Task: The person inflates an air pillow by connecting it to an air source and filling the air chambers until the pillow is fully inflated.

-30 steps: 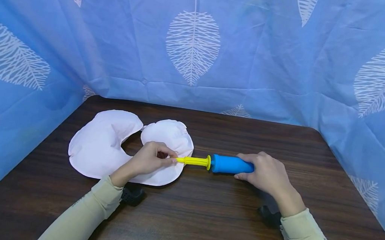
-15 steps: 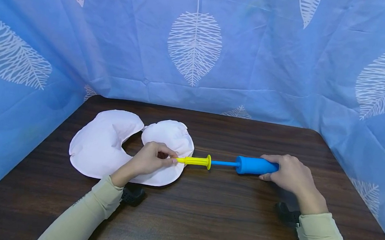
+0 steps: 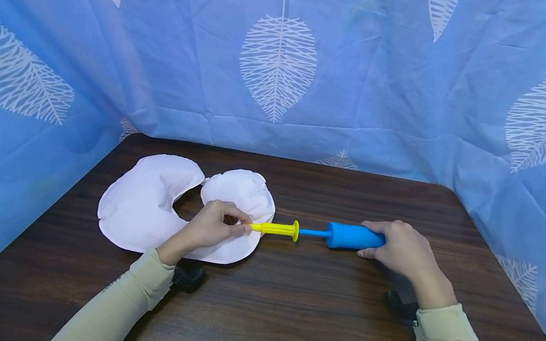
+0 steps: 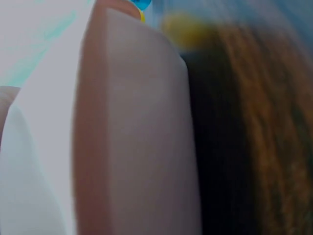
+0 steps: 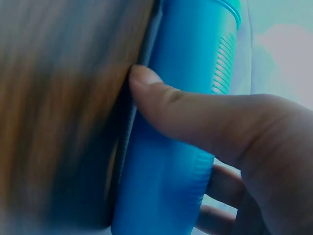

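Observation:
A white U-shaped inflatable neck pillow (image 3: 129,218), puffed up, lies on the left half of the table. Over its right arm, my left hand (image 3: 208,224) pinches the yellow nozzle end of a hand pump (image 3: 352,236) between thumb and fingers; the tip is hidden at the pillow. My right hand (image 3: 401,247) grips the pump's blue barrel from its far right end. A length of blue rod shows between the yellow part and the barrel. In the right wrist view the thumb (image 5: 186,107) wraps across the ribbed blue barrel (image 5: 161,181).
The dark wood-grain table (image 3: 290,316) has a blue curtain (image 3: 371,82) with white leaf prints along its back and sides. Black wrist cameras (image 3: 189,276) sit under both wrists, close to the tabletop.
My right hand first drew the blue barrel to the right, baring the rod, then moved it slightly back left. My left hand and the pillow stay in place.

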Tool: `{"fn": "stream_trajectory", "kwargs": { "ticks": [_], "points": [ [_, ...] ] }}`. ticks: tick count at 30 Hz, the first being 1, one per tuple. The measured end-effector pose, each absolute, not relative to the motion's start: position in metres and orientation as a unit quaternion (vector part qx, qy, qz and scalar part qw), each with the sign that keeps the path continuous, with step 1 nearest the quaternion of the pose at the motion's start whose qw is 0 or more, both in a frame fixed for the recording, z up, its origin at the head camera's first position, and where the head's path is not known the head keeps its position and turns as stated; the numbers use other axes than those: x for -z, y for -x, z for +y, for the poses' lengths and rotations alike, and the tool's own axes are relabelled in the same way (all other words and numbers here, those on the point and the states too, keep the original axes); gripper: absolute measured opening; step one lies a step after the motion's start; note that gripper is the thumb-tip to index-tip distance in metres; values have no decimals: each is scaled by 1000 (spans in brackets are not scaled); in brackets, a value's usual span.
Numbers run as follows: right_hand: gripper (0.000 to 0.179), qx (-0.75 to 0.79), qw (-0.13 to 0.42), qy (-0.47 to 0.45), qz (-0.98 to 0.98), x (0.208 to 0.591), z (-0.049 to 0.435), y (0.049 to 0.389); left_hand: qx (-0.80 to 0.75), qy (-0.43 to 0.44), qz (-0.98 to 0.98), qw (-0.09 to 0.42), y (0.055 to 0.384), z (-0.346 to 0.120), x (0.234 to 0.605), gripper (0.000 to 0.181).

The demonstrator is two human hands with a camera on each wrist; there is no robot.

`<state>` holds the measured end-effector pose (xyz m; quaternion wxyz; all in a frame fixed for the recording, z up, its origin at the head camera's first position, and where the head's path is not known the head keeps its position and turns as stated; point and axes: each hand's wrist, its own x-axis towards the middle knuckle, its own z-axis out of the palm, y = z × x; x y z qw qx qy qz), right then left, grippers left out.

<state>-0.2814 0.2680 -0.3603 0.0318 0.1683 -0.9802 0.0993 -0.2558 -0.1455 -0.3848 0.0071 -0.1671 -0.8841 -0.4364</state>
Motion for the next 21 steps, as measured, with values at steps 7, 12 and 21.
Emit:
{"fn": "stream_trajectory", "kwargs": {
  "ticks": [7,12,21],
  "points": [
    [68,-101,74,-213,-969,364,232,273,435,170,-884,7,256,-145,384,15],
    [68,-99,87,-229,-965,367,219,269,437,170,-883,0,255,-144,383,14],
    [68,-98,92,-230,-964,369,218,268,436,172,-884,3,255,-144,384,12]
  ]
}}
